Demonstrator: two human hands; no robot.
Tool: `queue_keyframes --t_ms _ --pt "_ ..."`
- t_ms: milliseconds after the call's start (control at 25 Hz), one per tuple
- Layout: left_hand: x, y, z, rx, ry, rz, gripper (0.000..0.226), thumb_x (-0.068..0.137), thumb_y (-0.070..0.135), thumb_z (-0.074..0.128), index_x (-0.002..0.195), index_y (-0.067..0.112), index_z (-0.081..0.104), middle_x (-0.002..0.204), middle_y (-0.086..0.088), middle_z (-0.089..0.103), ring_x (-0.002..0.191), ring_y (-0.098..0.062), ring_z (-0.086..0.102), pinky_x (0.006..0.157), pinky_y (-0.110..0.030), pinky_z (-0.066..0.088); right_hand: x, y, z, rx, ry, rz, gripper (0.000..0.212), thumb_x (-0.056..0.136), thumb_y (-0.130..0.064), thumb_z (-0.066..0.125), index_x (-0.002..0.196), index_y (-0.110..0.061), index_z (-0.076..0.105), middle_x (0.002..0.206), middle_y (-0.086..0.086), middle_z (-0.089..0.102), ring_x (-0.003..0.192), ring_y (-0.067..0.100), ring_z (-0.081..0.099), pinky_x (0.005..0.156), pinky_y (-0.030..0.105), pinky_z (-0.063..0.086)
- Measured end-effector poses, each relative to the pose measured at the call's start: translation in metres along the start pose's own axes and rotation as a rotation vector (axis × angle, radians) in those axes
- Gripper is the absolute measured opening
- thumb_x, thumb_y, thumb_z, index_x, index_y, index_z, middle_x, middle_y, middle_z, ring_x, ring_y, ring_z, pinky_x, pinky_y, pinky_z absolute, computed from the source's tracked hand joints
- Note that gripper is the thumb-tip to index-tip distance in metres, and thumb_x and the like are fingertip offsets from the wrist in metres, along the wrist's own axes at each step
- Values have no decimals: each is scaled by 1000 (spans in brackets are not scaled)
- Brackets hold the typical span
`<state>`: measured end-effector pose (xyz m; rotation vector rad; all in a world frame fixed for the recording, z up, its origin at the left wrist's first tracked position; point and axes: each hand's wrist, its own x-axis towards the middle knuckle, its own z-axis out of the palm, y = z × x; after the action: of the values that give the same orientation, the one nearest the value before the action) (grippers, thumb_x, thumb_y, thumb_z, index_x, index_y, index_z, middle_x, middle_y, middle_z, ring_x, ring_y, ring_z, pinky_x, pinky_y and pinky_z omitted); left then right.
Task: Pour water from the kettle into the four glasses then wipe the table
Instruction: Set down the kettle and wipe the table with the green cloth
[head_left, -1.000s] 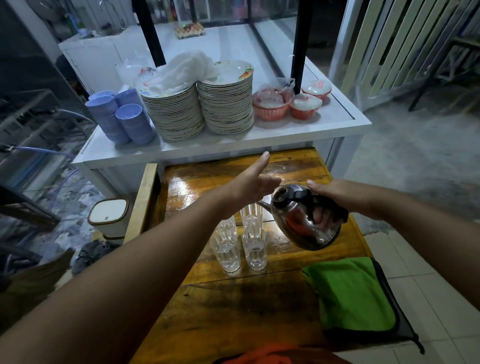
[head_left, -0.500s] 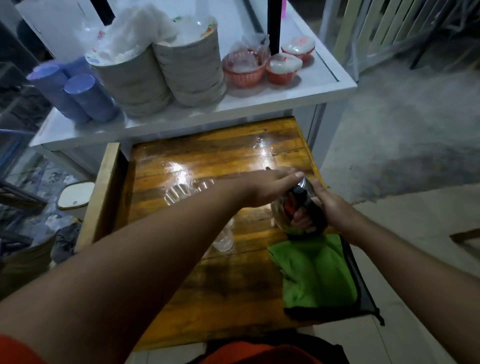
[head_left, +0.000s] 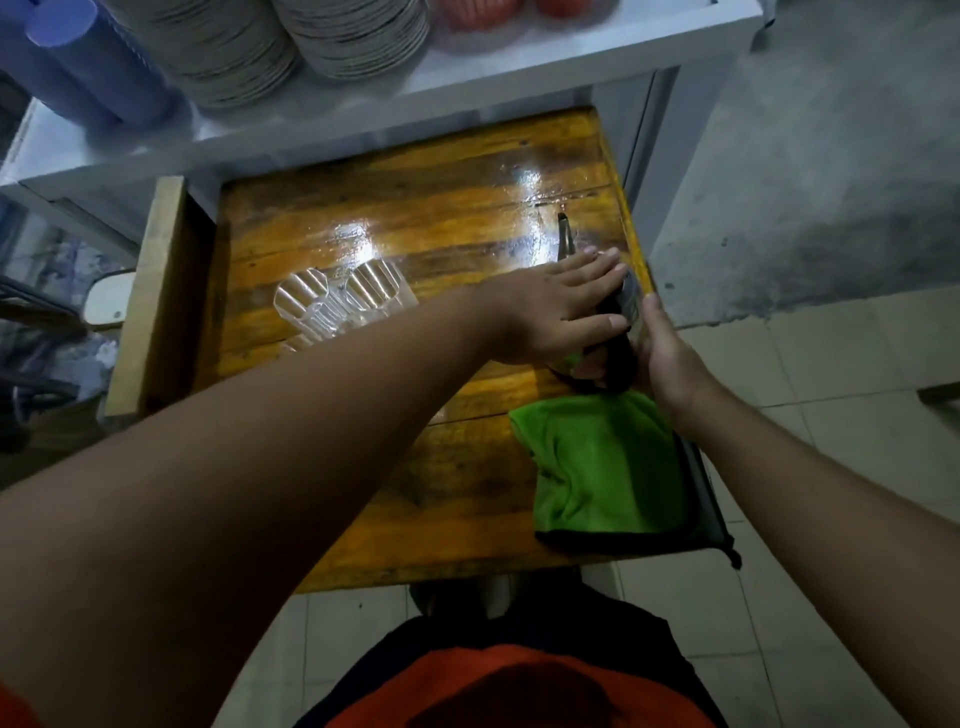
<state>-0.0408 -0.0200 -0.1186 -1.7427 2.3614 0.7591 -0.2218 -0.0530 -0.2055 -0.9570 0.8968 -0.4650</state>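
Observation:
The steel kettle (head_left: 629, 304) stands on the wet wooden table (head_left: 415, 208) near its right edge, its thin spout pointing away from me. My left hand (head_left: 556, 306) lies flat across the kettle's top with fingers stretched out, hiding most of it. My right hand (head_left: 660, 353) grips the black handle from the right. Clear ribbed glasses (head_left: 332, 304) stand grouped at the table's left; my left forearm hides the nearer ones. A folded green cloth (head_left: 608, 467) lies on a dark mat at the front right, just behind the kettle.
A white shelf (head_left: 519, 62) borders the table's far side, carrying stacked plates (head_left: 291, 36) and blue bowls (head_left: 93, 73). A wooden rail (head_left: 150, 291) runs along the table's left side. Concrete and tiled floor lie to the right.
The kettle came down from its tilted pour over the glasses and moved right to the table's edge. My left hand flattened on its top. My view tipped downward.

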Motion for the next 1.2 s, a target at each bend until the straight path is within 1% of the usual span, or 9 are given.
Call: queue_keyframes --t_ms 160,280,360,480,600,680,760,920,1200 --pt "-3 -2 2 41 3 6 71 101 56 23 158 20 0 167 -1 -5 152 -14 -9 115 -28 -7 -18 6 -4 94 174 45 80 100 -63 21 82 -16 82 83 6 81 86 21 75 92 43 50" --pt "-10 1 4 105 163 41 66 102 50 24 158 18 9 166 -4 6 153 -15 3 119 -31 -4 -42 28 -12 41 410 -77 59 101 -54 33 87 -17 77 90 8 78 94 25 71 96 49 51" --pt "-30 7 27 13 425 -27 63 101 42 32 157 17 19 165 -3 18 151 -15 17 122 -34 2 -69 46 -10 -300 500 -187 35 97 -42 45 95 -22 74 99 4 74 101 26 68 94 48 52" --pt "-88 24 116 -302 667 -372 63 96 38 45 154 18 31 161 -1 31 148 -15 25 123 -34 11 -99 77 5 -925 296 -291 27 89 -36 57 110 -25 70 114 -1 69 113 20 60 98 46 50" --pt "-126 22 210 -304 487 -630 69 95 44 42 156 18 25 164 1 22 152 -15 12 120 -45 21 -87 108 28 -1334 56 -236 62 89 -54 51 147 -30 47 158 -5 42 149 19 32 120 47 24" --pt "-131 10 245 -202 369 -680 72 95 49 38 157 18 19 165 0 13 153 -16 5 120 -46 19 -69 128 39 -1525 9 -215 83 88 -68 42 158 -29 23 169 -4 16 156 16 9 124 47 7" --pt "-132 3 257 -139 346 -674 74 95 52 38 158 20 17 166 0 10 154 -17 4 122 -45 15 -64 141 40 -1604 79 -223 92 86 -74 39 160 -25 13 170 0 8 156 16 1 125 46 0" --pt "-133 -1 269 -124 412 -686 80 92 54 44 158 16 19 166 -4 11 154 -20 6 123 -46 8 -71 155 36 -1513 213 -255 85 88 -66 44 158 -21 25 168 3 12 156 20 6 125 46 4" --pt "-132 -4 270 -114 439 -683 81 90 53 47 156 14 24 165 -4 16 153 -20 10 122 -47 12 -35 148 71 -1482 119 -359 60 95 -39 49 152 -23 42 164 4 29 154 20 17 124 50 16"
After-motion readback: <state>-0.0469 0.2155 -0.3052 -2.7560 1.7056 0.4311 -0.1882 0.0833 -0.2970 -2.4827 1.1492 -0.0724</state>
